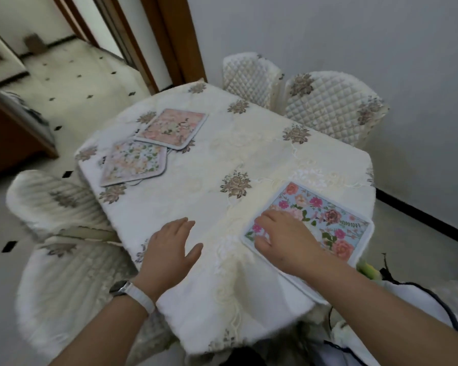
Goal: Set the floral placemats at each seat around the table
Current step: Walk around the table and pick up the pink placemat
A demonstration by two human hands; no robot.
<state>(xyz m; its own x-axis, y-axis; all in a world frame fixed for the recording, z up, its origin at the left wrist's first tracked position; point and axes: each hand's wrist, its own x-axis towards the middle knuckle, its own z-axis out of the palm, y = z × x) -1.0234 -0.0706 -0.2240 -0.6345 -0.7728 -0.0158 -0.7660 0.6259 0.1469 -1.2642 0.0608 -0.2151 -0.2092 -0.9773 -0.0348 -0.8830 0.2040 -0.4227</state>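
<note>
table point(201, 299) under a cream embroidered tablecloth point(262, 143) with brown flower motifs fills the middle of the view; quilted chair covers point(331, 107) stand at the far side, another covered chair point(50, 204) at the left edge

blue floral placemat point(325, 217) lies flat at the near right edge of the table, one corner reaching past the table rim

pink floral placemat point(173, 128) sits at the far left, its near corner overlapping a pale floral placemat point(134, 163) just beside it; both well apart from the blue one

right hand point(283, 241) rests palm down on the blue mat's near left part, fingers spread and flat, pressing rather than gripping

left hand point(169, 252) lies open on bare cloth near the table edge, holding nothing; white-strapped watch point(132, 293) on that wrist
</note>
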